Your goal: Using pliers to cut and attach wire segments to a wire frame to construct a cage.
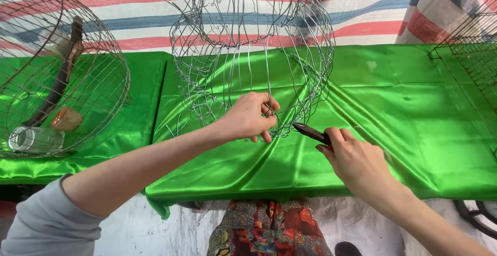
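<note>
Nearest to me I see a patterned cloth below the table edge, and my two bare forearms reach up from the bottom of the view. My right hand is closed around the handles of the pliers; the dark tip of the pliers points to the left, near the lower rim of the wire frame but not clearly touching it. My left hand is just beside the tip, with the fingers pinched together on the thin wires at the bottom edge of the frame. The frame is a round, open basket of silver wire, half woven, and it stands on the green cloth in the middle of the table, with loose wire ends sticking out at its lower left. Further to the left there is a finished round cage lying on its side on the same cloth, and inside it I see a clear jar, a small brown block and a dark perch. At the right edge there is a dark mesh panel. Behind everything hangs a striped tarp.
</note>
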